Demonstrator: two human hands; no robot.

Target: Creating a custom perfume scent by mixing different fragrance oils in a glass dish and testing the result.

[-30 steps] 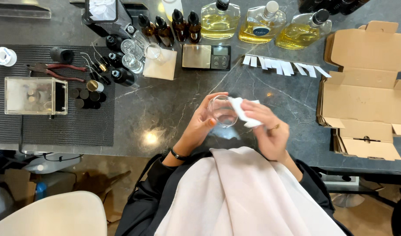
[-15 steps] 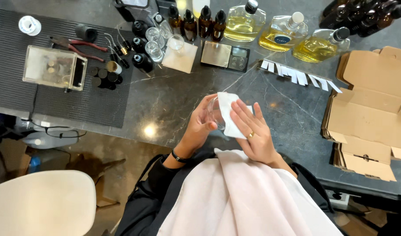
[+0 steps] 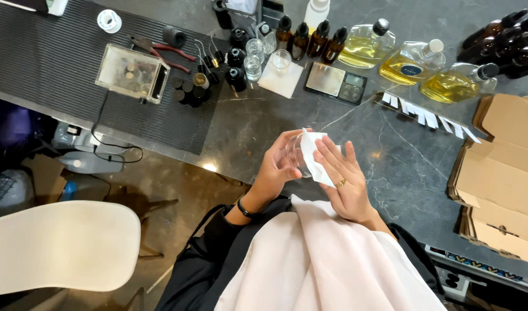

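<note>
My left hand grips a small clear glass held over the near edge of the dark marble counter. My right hand presses a folded white cloth against the side of that glass, fingers flat on the cloth. A ring sits on one right finger and a dark band circles my left wrist. Most of the glass is hidden behind the cloth and my fingers.
Three large bottles of yellow liquid, several small amber bottles, a small scale and white paper strips stand along the back. An open cardboard box lies right. A clear plastic box and pliers rest on a ribbed mat.
The cloth has shifted from the glass's right side to over its face, with my right hand now flat on it. The camera has tilted, moving the counter's contents right in view.
</note>
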